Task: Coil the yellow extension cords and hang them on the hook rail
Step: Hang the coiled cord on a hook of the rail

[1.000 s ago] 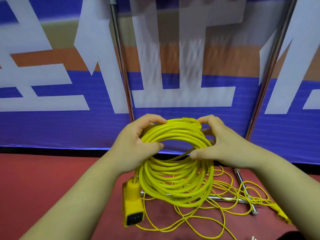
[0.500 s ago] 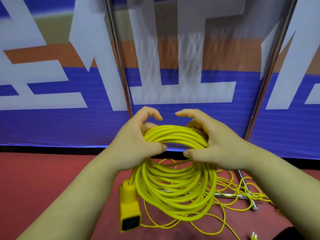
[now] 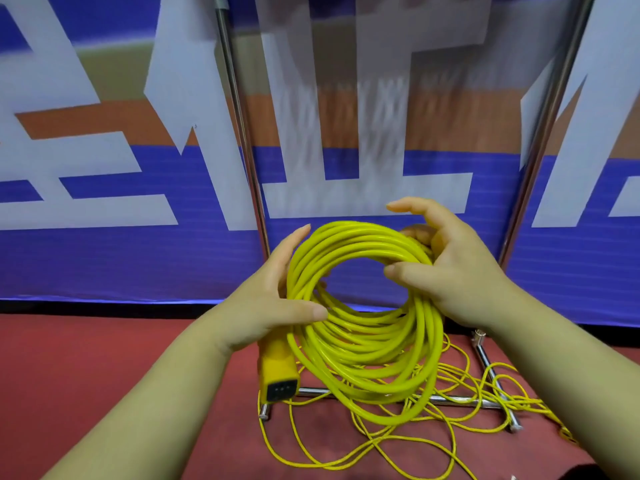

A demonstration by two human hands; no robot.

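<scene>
Yellow cord coil (image 3: 367, 362) held in mid-air before the blue banner (image 3: 121, 261). Left hand (image 3: 266, 299) pinches its left side, thumb across the strands; socket end (image 3: 278, 372) hangs just below. Right hand (image 3: 460, 275) grasps the upper right, thumb inside the loop. Loose cord (image 3: 453, 379) lies tangled on the red floor (image 3: 104, 358).
</scene>
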